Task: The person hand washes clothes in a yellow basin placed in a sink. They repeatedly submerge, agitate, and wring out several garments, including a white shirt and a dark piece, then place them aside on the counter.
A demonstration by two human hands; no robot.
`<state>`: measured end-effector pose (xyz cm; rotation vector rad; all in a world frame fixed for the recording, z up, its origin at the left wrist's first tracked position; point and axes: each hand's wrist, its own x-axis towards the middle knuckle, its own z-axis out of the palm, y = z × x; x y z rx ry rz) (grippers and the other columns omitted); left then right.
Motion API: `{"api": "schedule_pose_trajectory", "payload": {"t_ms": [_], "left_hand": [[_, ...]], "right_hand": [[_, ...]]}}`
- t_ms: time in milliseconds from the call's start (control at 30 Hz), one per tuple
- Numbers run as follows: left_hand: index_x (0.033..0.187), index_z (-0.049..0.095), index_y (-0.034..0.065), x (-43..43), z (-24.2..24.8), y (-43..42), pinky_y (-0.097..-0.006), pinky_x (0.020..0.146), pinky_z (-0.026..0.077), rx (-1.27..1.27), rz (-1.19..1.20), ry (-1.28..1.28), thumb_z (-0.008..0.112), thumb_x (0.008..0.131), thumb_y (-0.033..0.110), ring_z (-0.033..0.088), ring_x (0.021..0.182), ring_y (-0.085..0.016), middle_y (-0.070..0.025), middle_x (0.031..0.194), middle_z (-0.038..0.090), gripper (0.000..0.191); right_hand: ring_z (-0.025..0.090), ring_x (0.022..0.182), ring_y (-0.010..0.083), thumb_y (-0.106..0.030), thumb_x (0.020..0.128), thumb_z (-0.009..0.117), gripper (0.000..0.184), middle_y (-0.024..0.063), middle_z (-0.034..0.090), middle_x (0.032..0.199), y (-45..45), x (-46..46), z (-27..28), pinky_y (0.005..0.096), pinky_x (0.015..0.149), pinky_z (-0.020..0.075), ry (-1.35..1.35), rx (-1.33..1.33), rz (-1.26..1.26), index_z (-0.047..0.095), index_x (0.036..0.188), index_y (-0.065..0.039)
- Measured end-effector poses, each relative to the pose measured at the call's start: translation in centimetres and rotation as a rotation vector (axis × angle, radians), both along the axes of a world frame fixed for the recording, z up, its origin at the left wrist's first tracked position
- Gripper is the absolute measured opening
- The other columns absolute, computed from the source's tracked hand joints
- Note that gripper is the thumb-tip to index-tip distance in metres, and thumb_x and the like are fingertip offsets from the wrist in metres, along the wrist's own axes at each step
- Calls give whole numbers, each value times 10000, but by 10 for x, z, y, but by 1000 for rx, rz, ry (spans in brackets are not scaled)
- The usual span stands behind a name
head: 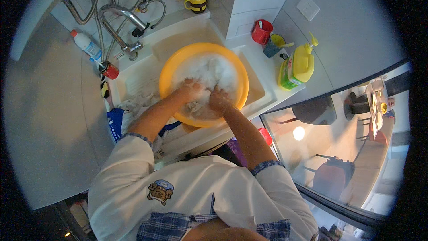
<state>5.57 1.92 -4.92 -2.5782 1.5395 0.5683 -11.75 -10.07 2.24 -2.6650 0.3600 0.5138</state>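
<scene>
A round yellow-orange plastic basin sits over a white sink. Thick white suds fill much of it, with greyish wet material, probably cloth, showing in the water near its front. My left hand reaches into the foam left of the middle, its fingers partly covered. Close beside it on the right, my right hand dips into the suds, fingers pointing away from me. Whether either hand grips something under the foam is hidden. Pale crumpled cloth lies on the washboard side, left of the basin.
A chrome faucet rises behind the basin at left. On the right ledge stand a yellow pump jug, a red cup and a dark cup. A white bottle, red can and brush line the left edge.
</scene>
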Motion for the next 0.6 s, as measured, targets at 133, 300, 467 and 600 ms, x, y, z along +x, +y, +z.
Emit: {"api": "schedule_pose_trajectory", "payload": {"t_ms": [133,300,467,600], "left_hand": [[1108,701,58,9,0,13,-452,915,518,-137,128,-38,595,953,309,660,1067,-338,-159,1124,702,313],[1167,657,41,-23,6,-8,-440,881,535,-427,671,73,596,973,248,685,1026,-330,-181,1082,716,290],[1285,575,63,-91,97,-45,-433,858,542,-630,834,475,618,986,217,687,1020,-324,-200,1097,701,339],[1113,637,64,-147,169,-49,-436,817,556,-948,435,247,694,952,220,705,918,-333,-169,1017,713,232]], "right_hand": [[549,1248,487,-274,865,677,707,279,522,1388,-20,22,-31,555,1121,401,-90,104,-87,437,1499,-73],[600,1211,401,-306,810,755,611,220,661,1206,-32,48,-70,476,1035,484,-622,336,-800,574,1332,-47],[594,1231,343,-389,894,707,586,171,650,1277,-46,42,-66,444,1052,461,-618,1296,-1137,590,1327,-11],[591,1230,322,-399,914,696,581,159,638,1298,-51,42,-38,438,1049,461,-471,1912,-910,589,1334,-11]]}}
